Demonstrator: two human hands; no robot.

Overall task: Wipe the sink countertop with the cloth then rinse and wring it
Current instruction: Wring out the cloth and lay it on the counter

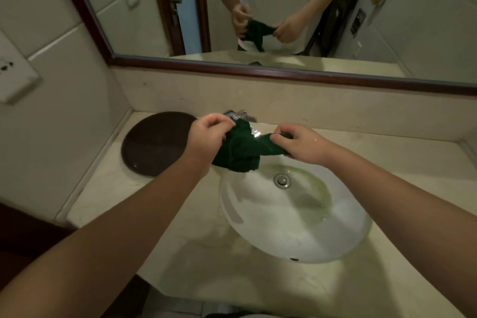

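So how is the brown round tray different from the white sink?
The tray is dark brown; the sink is white. The tray is flat and lies on top of the countertop, while the sink is a deep bowl sunk into it. The sink has greenish water near its drain; the tray shows none. Both are rounded and sit side by side, tray on the left.

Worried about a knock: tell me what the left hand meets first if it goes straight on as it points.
Probably the chrome tap, just beyond the left hand gripping the green cloth; depth is unclear.
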